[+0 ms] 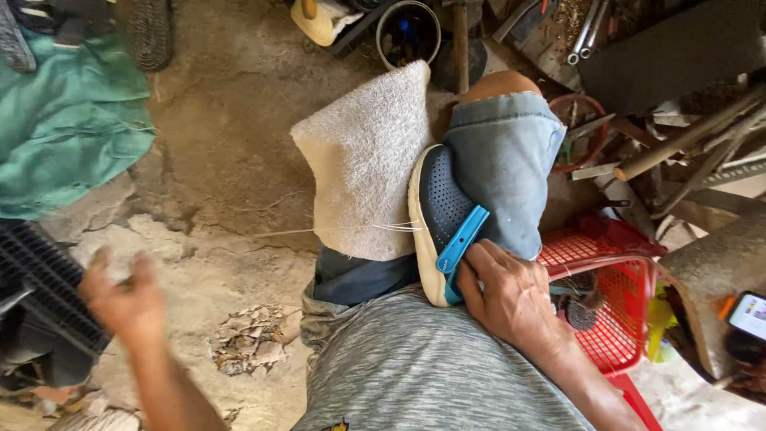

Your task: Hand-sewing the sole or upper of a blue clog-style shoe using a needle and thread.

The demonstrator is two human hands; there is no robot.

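Right hand rests at centre-right of the frame, fingers curled on the heel and blue strap of the dark clog, crossed over the knee. Left hand, lower left, is blurred mid-air, fingers apart, holding nothing. Towel draped beside the clog, untouched.

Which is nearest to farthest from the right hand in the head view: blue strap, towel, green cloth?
From the right hand:
1. Blue strap, touching the fingers, on the dark clog's heel.
2. Towel, up and left, lying over the leg past the clog.
3. Green cloth, far left on the ground.
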